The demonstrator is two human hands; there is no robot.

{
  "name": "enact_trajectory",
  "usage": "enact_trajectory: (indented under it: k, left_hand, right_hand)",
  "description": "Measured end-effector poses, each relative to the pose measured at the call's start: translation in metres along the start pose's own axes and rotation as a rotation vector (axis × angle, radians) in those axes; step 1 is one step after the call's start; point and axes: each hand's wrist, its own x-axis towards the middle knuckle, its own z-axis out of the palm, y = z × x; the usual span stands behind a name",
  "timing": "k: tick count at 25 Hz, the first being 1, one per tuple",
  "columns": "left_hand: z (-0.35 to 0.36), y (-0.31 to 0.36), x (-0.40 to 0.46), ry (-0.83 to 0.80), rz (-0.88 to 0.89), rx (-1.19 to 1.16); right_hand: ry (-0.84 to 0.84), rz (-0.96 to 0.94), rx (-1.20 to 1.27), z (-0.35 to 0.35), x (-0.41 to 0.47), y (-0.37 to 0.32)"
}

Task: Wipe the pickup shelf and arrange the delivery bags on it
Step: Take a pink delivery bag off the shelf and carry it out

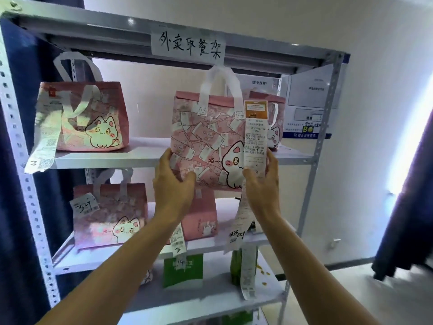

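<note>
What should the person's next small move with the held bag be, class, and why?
Probably ease the pink bag back onto the upper shelf and set it down. The left hand and right hand grip its lower corners, its base hangs below the shelf edge in front, and there is a gap between the left bag and the rear bag.

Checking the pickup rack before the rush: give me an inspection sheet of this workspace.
Surface: grey metal shelf, three tiers holding bags.
Job's things: pink cat bag held before the upper tier, long receipt on its front; other pink bags and a green bag shelved.
Clutter: yellowish specks on the lowest tier.
Grippers: left hand and right hand grip the bag's lower corners.
Cables: nothing seen.
Surroundings: handwritten sign, dark curtains.
</note>
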Motion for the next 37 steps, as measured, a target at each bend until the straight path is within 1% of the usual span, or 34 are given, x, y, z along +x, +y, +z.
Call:
enact_trajectory:
  k: [5,8,14,18,25,28,32,37]
  left_hand:
    - [0.043,0.002,-0.050,-0.150,0.018,-0.083]
    - [0.077,0.004,-0.079,-0.239,-0.008,-0.138]
    - [0.155,0.005,-0.147,-0.423,-0.043,-0.241]
    - [0.229,0.022,-0.191,-0.501,-0.053,-0.237]
    - [0.370,0.052,-0.275,-0.650,-0.130,-0.314]
    - [0.424,0.062,-0.308,-0.697,-0.135,-0.330]
    - [0.494,0.072,-0.338,-0.808,-0.209,-0.359]
    - [0.593,0.071,-0.356,-0.889,-0.197,-0.392]
  right_hand:
    - [0.124,0.032,-0.081,-0.073,-0.030,0.009]
    - [0.193,0.065,-0.120,-0.125,-0.048,0.019]
    - [0.371,0.150,-0.111,-0.228,-0.082,0.049]
    - [0.443,0.164,-0.129,-0.307,-0.089,0.065]
    - [0.574,0.178,-0.189,-0.462,-0.090,0.095]
    - [0.610,0.195,-0.224,-0.521,-0.091,0.114]
    - [0.673,0.233,-0.234,-0.589,-0.085,0.137]
    - [0.755,0.244,-0.263,-0.658,-0.050,0.178]
